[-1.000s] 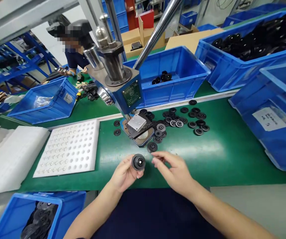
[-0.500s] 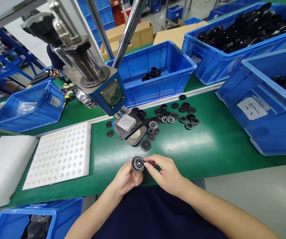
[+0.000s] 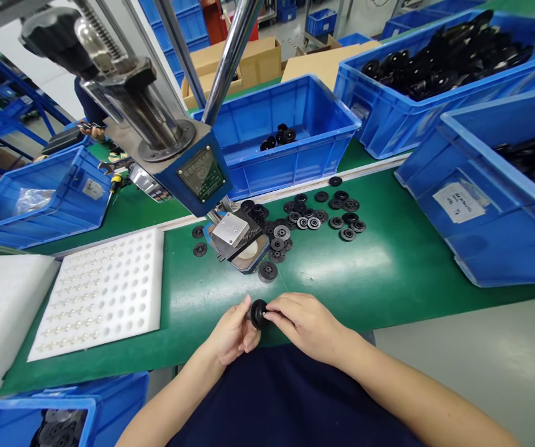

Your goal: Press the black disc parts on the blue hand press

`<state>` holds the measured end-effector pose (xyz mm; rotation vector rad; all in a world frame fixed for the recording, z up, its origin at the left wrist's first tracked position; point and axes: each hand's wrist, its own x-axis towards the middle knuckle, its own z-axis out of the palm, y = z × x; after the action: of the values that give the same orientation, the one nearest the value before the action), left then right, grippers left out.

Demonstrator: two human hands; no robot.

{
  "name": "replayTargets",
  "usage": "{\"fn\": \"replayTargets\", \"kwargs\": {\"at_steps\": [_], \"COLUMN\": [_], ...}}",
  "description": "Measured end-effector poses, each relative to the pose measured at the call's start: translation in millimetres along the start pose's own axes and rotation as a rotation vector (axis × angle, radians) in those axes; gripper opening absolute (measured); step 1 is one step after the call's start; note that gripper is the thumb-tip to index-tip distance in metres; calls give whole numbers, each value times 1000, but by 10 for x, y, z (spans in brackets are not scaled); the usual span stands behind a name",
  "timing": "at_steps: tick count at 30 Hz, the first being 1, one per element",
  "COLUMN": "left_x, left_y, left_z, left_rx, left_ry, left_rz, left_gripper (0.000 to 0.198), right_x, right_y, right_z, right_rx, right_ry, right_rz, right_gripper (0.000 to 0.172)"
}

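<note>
One bare left hand (image 3: 231, 333) is wrapped round the side of a round, black, stepped part (image 3: 257, 315), thumb above and fingers curled beneath, clamped on it. Tilted so that its broad flange faces the right hand (image 3: 305, 320), the part is held just above the near side of the smooth green work surface (image 3: 337, 279). The thumb and forefinger of the right hand come together at the middle of that flange, beside a tiny pale glint — whether they grip something there, one cannot tell.

Beyond the hands lies a lone black ringed disc (image 3: 267, 271), close to the angular base of a blue bench press (image 3: 167, 177) that bears a green metal nameplate (image 3: 205, 176). A flat silver-grey block (image 3: 231, 230) sits above that base. More black discs (image 3: 348, 234) are strewn to the right of the press, some overlapping, while two smaller black discs (image 3: 200, 249) lie to its left.

Farther left is a white foam tray (image 3: 156, 279) with rows of round holes — small pale pieces fill the left-hand columns — and next to it a thick white foam stack (image 3: 11, 304). Behind the press stands a blue plastic bin (image 3: 290, 166) holding a few black parts; a blue bin with a white paper label (image 3: 504, 242) stands at the right. Near the upper left, a co-worker's hand (image 3: 94, 131) shows beyond the press.
</note>
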<state>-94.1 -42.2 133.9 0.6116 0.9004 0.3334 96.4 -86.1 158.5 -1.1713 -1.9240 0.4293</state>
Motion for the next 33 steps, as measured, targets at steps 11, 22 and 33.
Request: {"fn": "replayTargets", "kwargs": {"at_steps": [11, 22, 33], "left_x": [-17, -178, -396], "left_y": [-13, 151, 743], "left_z": [7, -90, -451], "left_rx": [-24, 680, 1326], "left_ry": [-37, 373, 527], "left_rz": [22, 431, 602], "left_gripper": [61, 57, 17], "right_x": [-6, -6, -55], "right_y": [-29, -16, 76], "right_z": [-19, -55, -57], "right_rx": [36, 110, 109], "right_ry": [23, 73, 100], "right_rz": [19, 106, 173], "right_gripper": [17, 18, 18]}}
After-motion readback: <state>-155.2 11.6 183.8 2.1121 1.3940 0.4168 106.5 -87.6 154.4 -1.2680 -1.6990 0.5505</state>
